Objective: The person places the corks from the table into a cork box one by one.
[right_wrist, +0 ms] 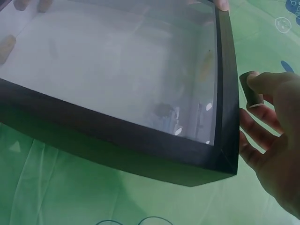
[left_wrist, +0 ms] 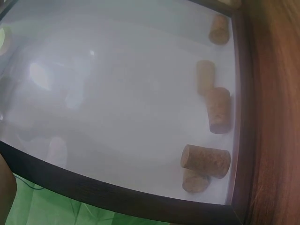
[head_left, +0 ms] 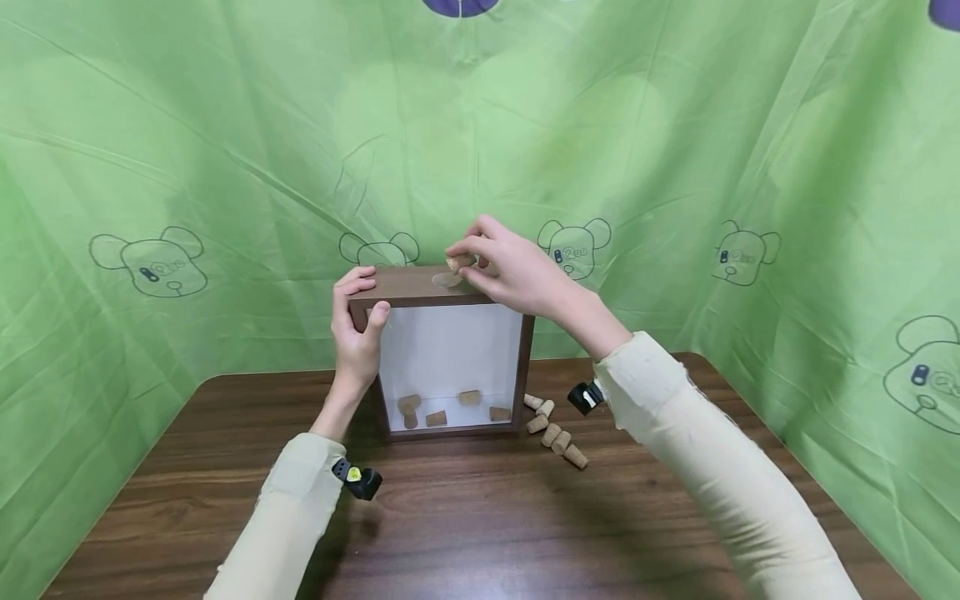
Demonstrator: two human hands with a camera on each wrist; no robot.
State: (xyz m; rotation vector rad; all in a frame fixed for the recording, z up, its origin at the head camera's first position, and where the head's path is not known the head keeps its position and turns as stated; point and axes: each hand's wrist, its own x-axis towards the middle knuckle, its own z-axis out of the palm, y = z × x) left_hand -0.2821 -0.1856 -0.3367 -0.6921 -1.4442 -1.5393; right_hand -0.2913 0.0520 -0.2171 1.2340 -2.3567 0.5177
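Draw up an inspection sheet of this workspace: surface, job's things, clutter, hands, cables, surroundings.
Surface: dark brown wood-grain tabletop; no spill seen.
Job's things: shallow, brown-framed rectangular box with transparent front and white back, standing upright; five tan, tapered cork stoppers inside at the bottom; more loose stoppers on the tabletop to its right.
Clutter: nothing seen.
Left hand: grips the box's upper left corner.
Right hand: pinches one stopper at the box top, near a pale oval patch.
Cables: nothing seen.
Surroundings: green fabric curtain with bear-head outlines, behind and at both sides.
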